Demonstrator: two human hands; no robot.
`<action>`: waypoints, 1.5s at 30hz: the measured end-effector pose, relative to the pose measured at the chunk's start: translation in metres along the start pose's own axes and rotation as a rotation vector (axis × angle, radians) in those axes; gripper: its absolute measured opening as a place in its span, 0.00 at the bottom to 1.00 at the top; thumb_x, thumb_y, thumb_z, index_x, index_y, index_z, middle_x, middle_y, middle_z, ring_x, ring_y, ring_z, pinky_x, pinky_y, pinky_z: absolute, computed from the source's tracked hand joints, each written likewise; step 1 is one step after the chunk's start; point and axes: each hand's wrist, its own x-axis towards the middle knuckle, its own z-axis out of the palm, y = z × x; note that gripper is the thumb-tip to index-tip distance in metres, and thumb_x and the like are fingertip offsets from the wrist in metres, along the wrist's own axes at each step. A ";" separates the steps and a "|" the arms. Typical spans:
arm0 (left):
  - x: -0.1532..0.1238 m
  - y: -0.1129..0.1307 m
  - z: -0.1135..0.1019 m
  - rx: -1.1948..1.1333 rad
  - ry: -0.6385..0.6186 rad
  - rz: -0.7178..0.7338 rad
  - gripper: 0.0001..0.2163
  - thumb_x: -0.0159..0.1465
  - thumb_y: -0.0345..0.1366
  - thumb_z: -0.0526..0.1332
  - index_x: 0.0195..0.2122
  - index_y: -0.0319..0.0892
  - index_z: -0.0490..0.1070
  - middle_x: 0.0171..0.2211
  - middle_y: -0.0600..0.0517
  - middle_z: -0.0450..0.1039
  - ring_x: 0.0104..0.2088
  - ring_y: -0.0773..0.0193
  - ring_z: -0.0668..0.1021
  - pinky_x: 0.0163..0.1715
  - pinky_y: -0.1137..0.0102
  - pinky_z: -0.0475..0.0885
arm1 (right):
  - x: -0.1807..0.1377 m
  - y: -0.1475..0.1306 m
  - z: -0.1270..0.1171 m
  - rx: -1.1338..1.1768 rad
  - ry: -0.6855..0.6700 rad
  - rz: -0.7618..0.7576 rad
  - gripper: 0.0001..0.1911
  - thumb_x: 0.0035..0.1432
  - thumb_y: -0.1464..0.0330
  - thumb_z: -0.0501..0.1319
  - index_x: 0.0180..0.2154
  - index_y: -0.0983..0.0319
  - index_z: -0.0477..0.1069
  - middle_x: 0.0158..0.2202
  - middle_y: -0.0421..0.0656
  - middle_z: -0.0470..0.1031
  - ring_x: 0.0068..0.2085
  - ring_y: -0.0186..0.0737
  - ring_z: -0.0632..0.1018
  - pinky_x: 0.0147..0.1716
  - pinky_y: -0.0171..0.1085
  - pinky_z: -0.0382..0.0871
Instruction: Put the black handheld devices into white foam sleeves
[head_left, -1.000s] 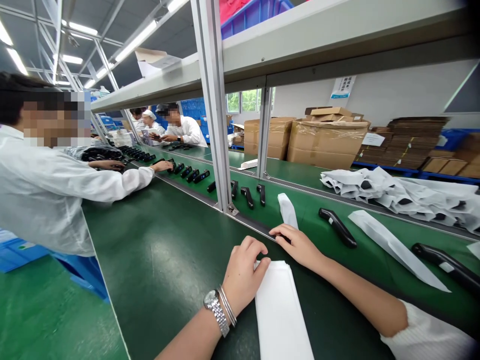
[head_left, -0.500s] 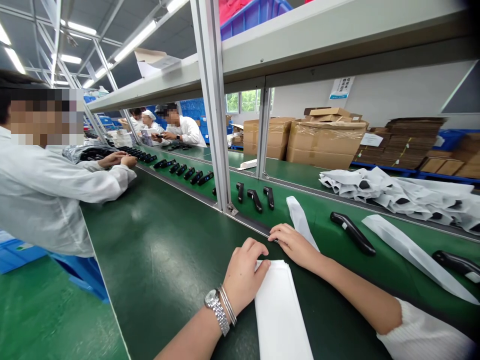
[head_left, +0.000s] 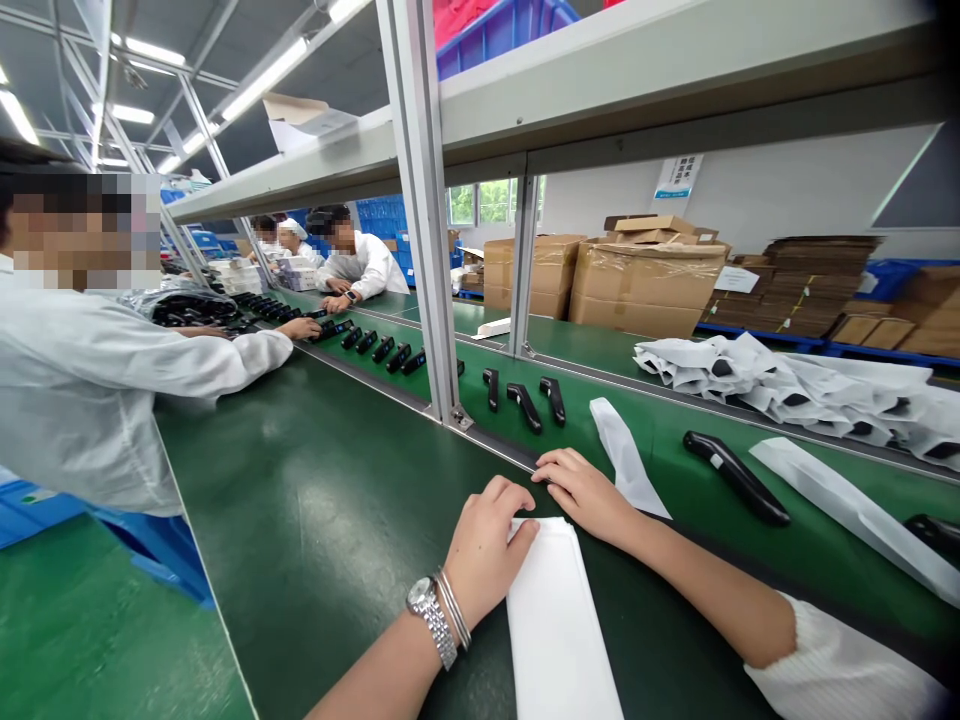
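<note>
My left hand (head_left: 491,550), with a watch and bangles at the wrist, rests at the top left corner of a stack of flat white bags (head_left: 562,625). Its fingers are loosely bent, with a gap between thumb and forefinger; it grips nothing that I can see. My right hand (head_left: 589,497) lies on the metal edge (head_left: 495,440) of the green conveyor belt, fingers stretched out and holding nothing. Just beyond it on the belt is a white sleeve bag (head_left: 626,460). Further right lie a black handheld device with a bent handle (head_left: 739,480) and another white sleeve (head_left: 847,505).
Small black devices (head_left: 525,407) line the belt to the left. A metal post (head_left: 420,210) rises at the belt edge under a shelf (head_left: 637,75). Bagged items (head_left: 787,385) are heaped beyond the belt. A co-worker in white (head_left: 97,380) reaches toward the belt at left.
The belt's devices and white sleeves have shifted right. The co-worker at left has reached an arm out to the row of devices. My hands stay almost where they were.
</note>
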 end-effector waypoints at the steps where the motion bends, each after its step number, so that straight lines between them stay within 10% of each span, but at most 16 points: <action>1: 0.000 0.000 0.000 -0.001 -0.003 0.001 0.07 0.62 0.29 0.56 0.40 0.44 0.69 0.41 0.53 0.70 0.36 0.63 0.74 0.41 0.64 0.65 | 0.000 0.000 0.000 -0.003 0.001 -0.002 0.16 0.60 0.78 0.52 0.44 0.57 0.71 0.48 0.45 0.70 0.51 0.45 0.69 0.49 0.46 0.68; 20: 0.001 0.000 -0.002 0.002 0.007 0.009 0.07 0.62 0.30 0.55 0.39 0.44 0.69 0.40 0.53 0.70 0.35 0.63 0.73 0.40 0.65 0.66 | -0.001 -0.002 -0.017 -0.214 0.034 0.039 0.16 0.60 0.75 0.53 0.47 0.57 0.70 0.52 0.47 0.68 0.54 0.47 0.68 0.53 0.47 0.65; 26: 0.003 -0.003 -0.006 -0.020 0.001 -0.003 0.07 0.65 0.34 0.53 0.41 0.45 0.69 0.40 0.52 0.70 0.32 0.63 0.71 0.37 0.64 0.67 | -0.026 0.056 -0.076 -0.682 0.184 0.630 0.24 0.59 0.67 0.57 0.57 0.61 0.62 0.59 0.56 0.61 0.57 0.61 0.64 0.49 0.54 0.63; 31: 0.005 -0.004 -0.004 -0.019 -0.003 0.017 0.07 0.65 0.33 0.53 0.40 0.45 0.69 0.40 0.52 0.70 0.33 0.62 0.72 0.38 0.65 0.67 | -0.054 0.108 -0.084 -0.628 0.066 0.872 0.17 0.60 0.65 0.54 0.50 0.62 0.66 0.42 0.52 0.73 0.44 0.53 0.73 0.34 0.42 0.68; 39: 0.005 -0.006 -0.006 0.057 0.020 -0.077 0.05 0.64 0.36 0.55 0.37 0.44 0.68 0.37 0.53 0.70 0.34 0.62 0.73 0.38 0.65 0.65 | -0.020 0.125 -0.094 -0.610 0.208 0.815 0.19 0.58 0.72 0.54 0.52 0.67 0.65 0.52 0.59 0.68 0.54 0.59 0.67 0.49 0.51 0.62; 45: 0.004 -0.006 -0.010 0.132 -0.158 -0.203 0.09 0.57 0.41 0.61 0.28 0.42 0.64 0.30 0.55 0.68 0.31 0.62 0.71 0.36 0.66 0.61 | 0.031 0.088 -0.049 -0.434 0.141 0.555 0.16 0.62 0.63 0.55 0.51 0.57 0.67 0.50 0.49 0.71 0.52 0.51 0.70 0.50 0.44 0.63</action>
